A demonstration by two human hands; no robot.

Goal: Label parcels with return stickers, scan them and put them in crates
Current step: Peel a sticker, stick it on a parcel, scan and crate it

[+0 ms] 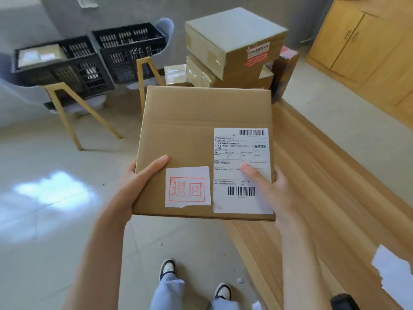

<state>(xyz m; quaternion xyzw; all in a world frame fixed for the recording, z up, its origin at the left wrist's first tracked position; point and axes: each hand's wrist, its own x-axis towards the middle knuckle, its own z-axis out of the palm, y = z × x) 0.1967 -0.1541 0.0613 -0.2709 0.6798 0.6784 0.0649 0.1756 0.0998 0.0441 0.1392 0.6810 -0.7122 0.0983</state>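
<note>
Parcel (201,130), a flat brown cardboard box, sits in my two hands out in front of me, above the tiled floor (44,220) and just left of the wooden table (324,198). My left hand (136,182) grips its near left corner, thumb lying along the top face and the other fingers hidden underneath. My right hand (274,193) holds the near right edge, thumb pressed flat on the shipping label (242,153); I cannot see its other fingers. On the parcel's top, the white return sticker (187,186) with its red stamp lies just left of the shipping label, the two nearly touching. Beyond the parcel's far edge, a stack of cardboard boxes (234,41) stands on the table. Off beyond the parcel's far left corner, two black crates (89,61) rest side by side on chairs with yellow legs; the left crate holds a box, while the right one's contents are not clear to me. Below the parcel I see my shoes (167,267).
</note>
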